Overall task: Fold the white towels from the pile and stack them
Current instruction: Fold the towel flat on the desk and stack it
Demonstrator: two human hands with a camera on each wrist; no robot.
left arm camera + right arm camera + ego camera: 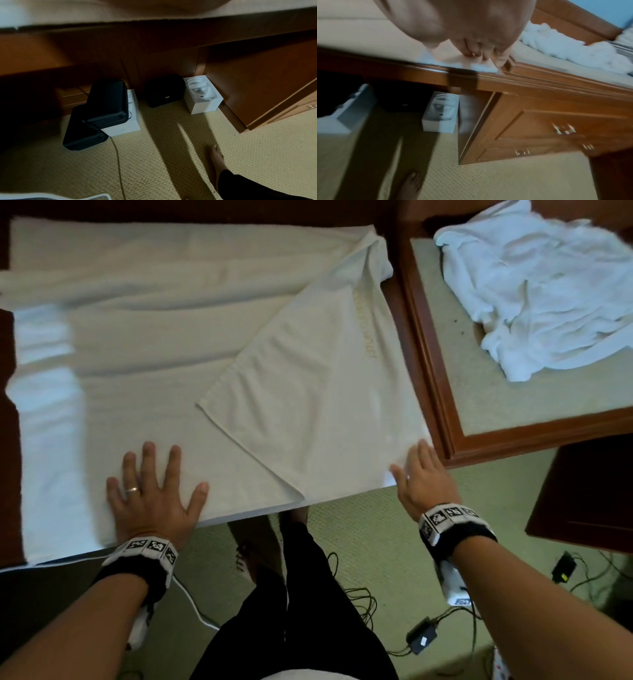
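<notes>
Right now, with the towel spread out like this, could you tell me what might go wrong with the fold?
1. The towel reaches the near table edge; any pull toward the person could drag it off.
2. The folded flap lies diagonally, so the next fold may come out crooked.
3. The right hand only touches the corner at the edge, while the left hand presses flat; the corner could slip.

Under the desk, on carpet (171, 162) — black cases (106, 102), two white boxes (204, 94) (one beneath a case), a cable (118, 162).
</notes>
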